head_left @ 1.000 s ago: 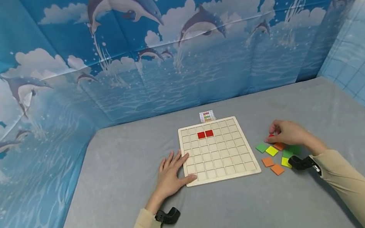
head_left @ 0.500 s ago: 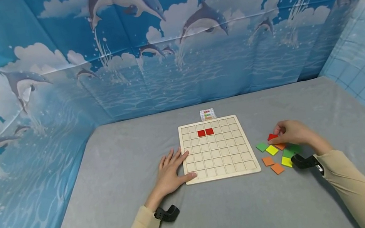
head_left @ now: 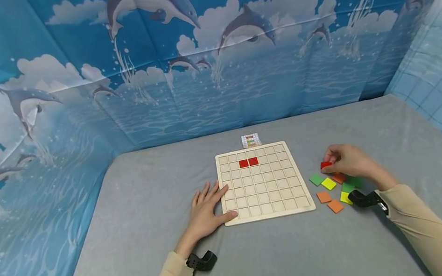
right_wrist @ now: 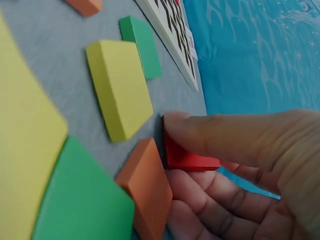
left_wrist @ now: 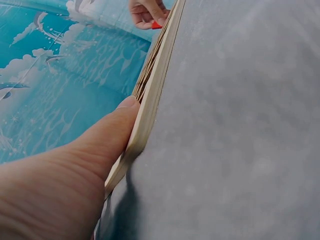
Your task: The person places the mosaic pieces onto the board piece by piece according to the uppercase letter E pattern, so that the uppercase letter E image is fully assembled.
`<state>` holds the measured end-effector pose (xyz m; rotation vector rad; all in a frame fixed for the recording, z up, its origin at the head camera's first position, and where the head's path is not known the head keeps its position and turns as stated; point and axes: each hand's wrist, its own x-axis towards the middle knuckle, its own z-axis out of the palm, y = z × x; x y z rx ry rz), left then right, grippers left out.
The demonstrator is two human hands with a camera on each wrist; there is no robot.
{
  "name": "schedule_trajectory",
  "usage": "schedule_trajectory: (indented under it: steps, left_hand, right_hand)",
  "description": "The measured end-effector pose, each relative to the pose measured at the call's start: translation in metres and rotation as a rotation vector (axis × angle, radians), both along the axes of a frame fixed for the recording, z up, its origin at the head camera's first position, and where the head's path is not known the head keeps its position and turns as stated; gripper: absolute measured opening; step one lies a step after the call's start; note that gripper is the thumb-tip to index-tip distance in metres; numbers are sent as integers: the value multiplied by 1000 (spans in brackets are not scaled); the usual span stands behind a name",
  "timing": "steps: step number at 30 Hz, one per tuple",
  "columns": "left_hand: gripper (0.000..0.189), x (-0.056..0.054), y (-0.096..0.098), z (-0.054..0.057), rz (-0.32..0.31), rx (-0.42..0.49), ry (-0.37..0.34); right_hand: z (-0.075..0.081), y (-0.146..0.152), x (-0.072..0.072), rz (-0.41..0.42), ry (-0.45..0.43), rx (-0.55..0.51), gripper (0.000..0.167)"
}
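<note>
My right hand pinches a red square tile between thumb and fingers, just over the loose tiles on the right. Beside that tile lies an orange tile, close to the curled fingers. A pale wooden grid board lies flat in the middle, with two red tiles side by side in its second row. My left hand rests on the board's left edge, fingers spread and straight. Its thumb lies over the rim in the left wrist view.
Several green, yellow and orange tiles lie right of the board, among them a yellow tile, a green tile and an orange tile. A small card with a coloured grid pattern lies behind the board. A dolphin-print curtain borders the grey table.
The red tile has come into clearer view, pinched in my right hand, which has shifted slightly left. My left hand has stayed on the board.
</note>
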<state>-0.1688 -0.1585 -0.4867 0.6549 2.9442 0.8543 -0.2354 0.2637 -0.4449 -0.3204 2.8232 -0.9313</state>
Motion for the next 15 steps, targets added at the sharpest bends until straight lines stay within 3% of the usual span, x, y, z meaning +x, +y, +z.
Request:
schedule_trajectory:
  steps: [10,15]
  left_hand:
    - [77,1,-1,1,-2,4,-2]
    - [77,1,0,-1,-12,28,13]
  right_hand:
    - [-1,-12,-1,18,78,-55,17]
    - [-1,-20,-3,-15,57,-122,17]
